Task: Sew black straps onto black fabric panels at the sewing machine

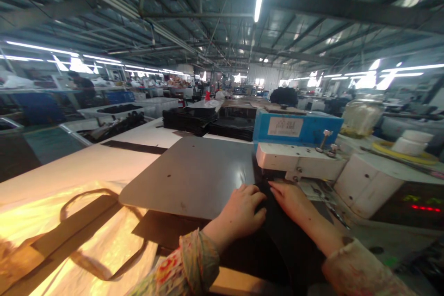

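A black sheet of material (277, 236) lies under the head of a white machine (298, 162) and hangs down towards me. I cannot make out whether it is cloth or leather. My left hand (243, 210) rests at the right edge of a grey metal plate (194, 175), its fingers curled onto the sheet's left side. Close by, my right hand (293, 199) is closed with its fingertips pinched on the sheet just in front of the machine head. Parts of the sheet under both hands are hidden.
Stacks of black pieces (189, 120) stand behind the plate. A blue box-shaped cover (298, 127) tops the machine; a control box with a red display (412, 203) is at right. At left lies a brown loop strap (90, 263) on shiny wrapping. A dark strip (135, 147) crosses the table.
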`<state>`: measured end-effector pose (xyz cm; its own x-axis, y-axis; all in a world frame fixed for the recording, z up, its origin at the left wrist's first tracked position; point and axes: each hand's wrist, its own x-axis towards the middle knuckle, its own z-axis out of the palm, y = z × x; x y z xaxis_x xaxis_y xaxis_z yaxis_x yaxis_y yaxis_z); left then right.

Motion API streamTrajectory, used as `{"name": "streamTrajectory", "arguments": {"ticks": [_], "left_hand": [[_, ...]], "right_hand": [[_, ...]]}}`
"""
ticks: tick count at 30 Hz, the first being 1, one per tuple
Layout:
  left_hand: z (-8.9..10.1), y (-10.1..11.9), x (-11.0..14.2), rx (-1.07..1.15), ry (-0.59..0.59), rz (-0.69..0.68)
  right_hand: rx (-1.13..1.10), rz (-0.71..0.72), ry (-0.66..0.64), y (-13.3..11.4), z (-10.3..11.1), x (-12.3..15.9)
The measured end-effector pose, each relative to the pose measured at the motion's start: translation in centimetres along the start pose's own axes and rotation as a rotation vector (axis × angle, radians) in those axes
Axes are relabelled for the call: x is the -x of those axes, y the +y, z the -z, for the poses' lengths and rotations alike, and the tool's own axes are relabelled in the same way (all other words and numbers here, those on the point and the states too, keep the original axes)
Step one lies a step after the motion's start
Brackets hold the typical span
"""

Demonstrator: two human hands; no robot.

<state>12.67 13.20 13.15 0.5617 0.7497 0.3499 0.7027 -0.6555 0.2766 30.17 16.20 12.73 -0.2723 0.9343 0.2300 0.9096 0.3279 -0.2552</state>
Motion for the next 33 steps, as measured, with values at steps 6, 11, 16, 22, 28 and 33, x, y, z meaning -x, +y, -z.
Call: {"name": "streamTrajectory", "arguments": {"ticks": [6, 11, 16, 22, 28, 33], "left_hand": [[-0.2, -0.2, -0.1, 0.004, 0.001, 0.0], [0.0, -0.4, -0.9, -0.013, -0.012, 0.018], [-0.1, -0.3, -1.1, -0.03, -0.012, 0.025], [-0.5, -0.5, -1.2, -0.043, 0.003, 0.016], [-0.9, -0.5, -1.3, -0.06, 0.034, 0.017], [-0.8, -0.3, -1.1, -0.05, 0.041, 0.012]], "right_hand": [[-0.124, -0.023, -0.04, 0.9, -0.2, -1.0], [-0.096, -0.103, -0.012, 0.4, -0.1, -1.3], [-0.026, -0.128, 0.057, -0.4, 0.0, -0.7], [0.036, 0.035, 0.071, 0.1, -0.2, -0.8], [-0.011, 0.083, 0.088, 1.1, -0.7, -1.4], [-0.045, 0.069, 0.088, 1.2, -0.6, -1.4]]}}
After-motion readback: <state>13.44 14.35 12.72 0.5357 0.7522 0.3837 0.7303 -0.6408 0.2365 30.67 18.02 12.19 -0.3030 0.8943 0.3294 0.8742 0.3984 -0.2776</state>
